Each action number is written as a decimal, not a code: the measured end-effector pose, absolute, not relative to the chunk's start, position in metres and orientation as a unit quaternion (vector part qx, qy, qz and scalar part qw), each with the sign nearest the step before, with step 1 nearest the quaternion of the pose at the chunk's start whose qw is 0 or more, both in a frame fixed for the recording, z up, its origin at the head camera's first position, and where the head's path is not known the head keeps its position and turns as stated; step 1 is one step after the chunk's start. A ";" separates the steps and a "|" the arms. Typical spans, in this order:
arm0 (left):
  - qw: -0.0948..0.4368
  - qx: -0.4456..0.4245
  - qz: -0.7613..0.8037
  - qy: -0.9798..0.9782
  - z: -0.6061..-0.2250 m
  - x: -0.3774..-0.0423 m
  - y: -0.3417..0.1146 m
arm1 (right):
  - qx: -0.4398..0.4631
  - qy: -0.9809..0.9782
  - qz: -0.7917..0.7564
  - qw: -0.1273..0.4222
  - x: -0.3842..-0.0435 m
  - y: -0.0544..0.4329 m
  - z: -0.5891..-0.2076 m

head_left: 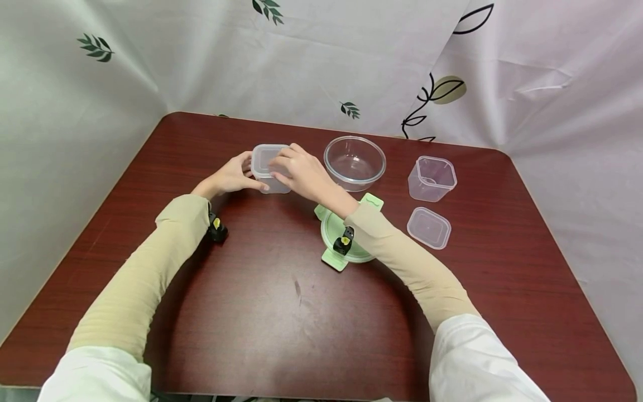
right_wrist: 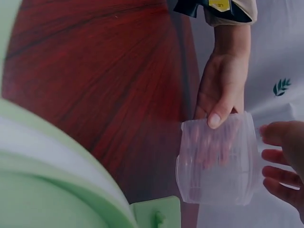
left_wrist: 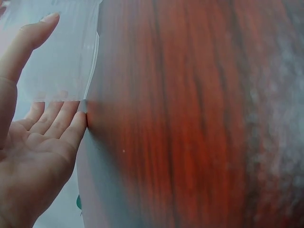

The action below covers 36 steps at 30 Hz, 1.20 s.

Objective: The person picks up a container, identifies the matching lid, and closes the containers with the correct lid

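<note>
My left hand (head_left: 233,174) grips the lidded plastic container (head_left: 276,186), far side, left of the glass bowl (head_left: 354,182), between thumb and fingers; my right hand (head_left: 303,172), fingers loosely parted, is at the lid (head_left: 263,156), gripping nothing.

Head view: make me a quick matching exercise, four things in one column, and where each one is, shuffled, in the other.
Things
1. Glass bowl
2. Green lid
3. Lidded container
4. Loose clear lid

Places
A. Partly hidden behind the right forearm
B. In the left hand's grasp
C. Just in front of the open container
D. Toward the back, between the lidded container and the open container

Pairs: 1-D, 2-A, 3-B, 4-C
</note>
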<state>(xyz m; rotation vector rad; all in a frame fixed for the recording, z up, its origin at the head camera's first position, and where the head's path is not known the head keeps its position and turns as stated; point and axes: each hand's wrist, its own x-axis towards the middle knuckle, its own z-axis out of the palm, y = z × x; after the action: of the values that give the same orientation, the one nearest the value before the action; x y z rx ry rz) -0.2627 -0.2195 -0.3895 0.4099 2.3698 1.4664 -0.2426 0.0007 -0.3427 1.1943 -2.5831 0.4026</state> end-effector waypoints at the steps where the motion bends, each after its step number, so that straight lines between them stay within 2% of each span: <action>1: 0.162 0.143 0.512 0.831 -0.390 -0.263 -0.219 | 0.409 -0.892 0.144 0.128 -0.244 0.000 -0.343; 8: 0.169 0.142 0.509 0.832 -0.389 -0.263 -0.219 | 0.412 -0.904 0.110 0.038 -0.257 -0.008 -0.346; 13: 0.172 0.142 0.511 0.830 -0.389 -0.263 -0.220 | 0.433 -0.898 0.075 0.002 -0.264 -0.011 -0.351; 26: 0.169 0.139 0.523 0.824 -0.388 -0.261 -0.220 | 0.429 -0.902 0.045 -0.008 -0.264 -0.013 -0.362; 36: 0.167 0.139 0.525 0.823 -0.389 -0.262 -0.219 | 0.433 -0.900 0.053 0.011 -0.264 -0.012 -0.364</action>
<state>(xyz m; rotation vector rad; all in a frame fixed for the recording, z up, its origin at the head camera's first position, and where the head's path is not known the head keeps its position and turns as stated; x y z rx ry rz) -0.2621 -0.2194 -0.3890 0.3946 2.3414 1.4941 -0.2641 -0.0115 -0.3638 1.3516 -2.8058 0.1664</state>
